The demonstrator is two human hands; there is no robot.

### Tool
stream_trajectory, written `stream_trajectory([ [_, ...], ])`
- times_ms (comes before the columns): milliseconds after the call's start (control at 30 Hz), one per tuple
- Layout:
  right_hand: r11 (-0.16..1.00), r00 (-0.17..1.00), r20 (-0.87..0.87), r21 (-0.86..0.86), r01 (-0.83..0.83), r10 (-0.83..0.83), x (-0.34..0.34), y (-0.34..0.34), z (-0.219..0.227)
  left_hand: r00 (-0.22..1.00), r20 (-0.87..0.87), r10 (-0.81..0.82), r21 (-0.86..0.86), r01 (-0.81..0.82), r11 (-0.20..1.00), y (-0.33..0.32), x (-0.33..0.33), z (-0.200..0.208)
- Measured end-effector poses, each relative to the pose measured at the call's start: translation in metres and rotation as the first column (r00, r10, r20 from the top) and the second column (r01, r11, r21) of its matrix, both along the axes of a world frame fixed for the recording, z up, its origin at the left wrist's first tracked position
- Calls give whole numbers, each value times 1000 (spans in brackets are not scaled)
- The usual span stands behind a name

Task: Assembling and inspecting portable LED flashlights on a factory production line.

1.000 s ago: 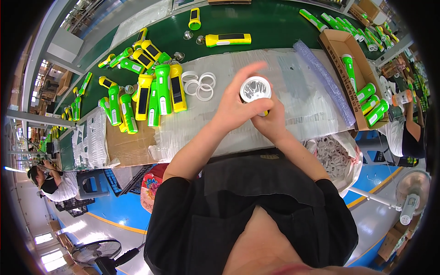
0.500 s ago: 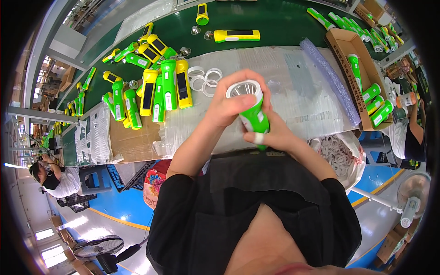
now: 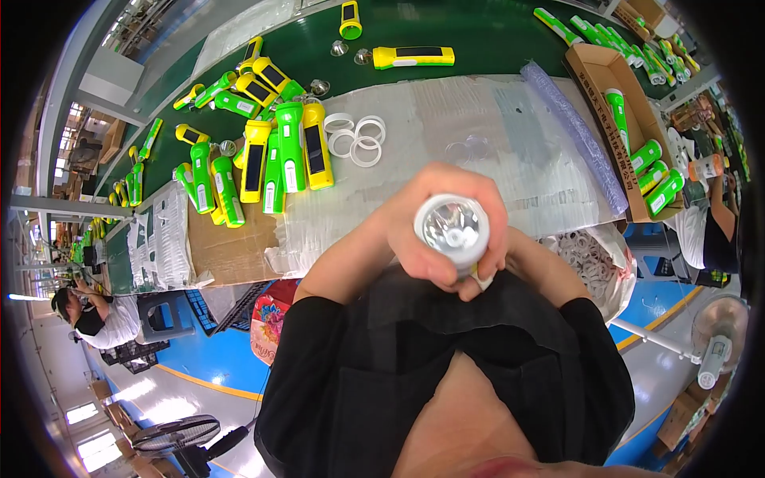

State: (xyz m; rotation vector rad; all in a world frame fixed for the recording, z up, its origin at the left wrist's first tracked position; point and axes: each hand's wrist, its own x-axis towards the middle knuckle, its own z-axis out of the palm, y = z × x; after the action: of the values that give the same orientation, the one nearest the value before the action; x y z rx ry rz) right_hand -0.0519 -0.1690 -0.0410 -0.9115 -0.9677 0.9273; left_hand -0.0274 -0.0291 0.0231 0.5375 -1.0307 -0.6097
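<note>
A flashlight [image 3: 453, 233] is held close in front of my chest, its lens end turned up toward me. A white ring surrounds its shiny reflector. My left hand [image 3: 404, 225] is closed around this head end, fingers over the far side and thumb along the near side. Behind and below it is my right hand [image 3: 516, 251], largely hidden, at the flashlight's body; the body is out of sight beneath the hands. Loose white rings [image 3: 366, 150] lie on the plastic-covered cardboard to the left, beside a cluster of green flashlights [image 3: 292, 147] and yellow flashlights [image 3: 318, 147] with dark panels.
An open cardboard box [image 3: 594, 103] with green flashlights stands at the right, beside a rolled strip of bubble wrap [image 3: 574, 139]. A bag of white rings [image 3: 594, 267] hangs by the table's near right edge. Loose reflectors [image 3: 363, 56] lie at the back. Other people sit at both sides.
Both hands have brought the flashlight down and nearer my chest. It has tipped so the lens faces me, and its green body has gone out of sight.
</note>
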Motion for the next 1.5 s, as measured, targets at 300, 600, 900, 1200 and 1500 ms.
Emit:
stream_trajectory([
  [300,962,946,-184,105,-252,268,3,-4,-21,983,2,-184,12,184,983,-5,9,4],
  [600,818,768,-289,272,-507,572,8,36,-30,888,-2,-459,-215,448,868,-18,9,-1],
  [900,728,757,215,-208,653,-617,26,18,8,821,357,445,342,-558,756,42,33,-9],
  [1200,455,380,507,28,890,-774,32,38,-30,507,482,715,374,-857,355,42,15,-17],
  [1500,440,456,344,-127,889,-821,30,45,-30,697,308,648,426,-710,561,54,13,-25],
])
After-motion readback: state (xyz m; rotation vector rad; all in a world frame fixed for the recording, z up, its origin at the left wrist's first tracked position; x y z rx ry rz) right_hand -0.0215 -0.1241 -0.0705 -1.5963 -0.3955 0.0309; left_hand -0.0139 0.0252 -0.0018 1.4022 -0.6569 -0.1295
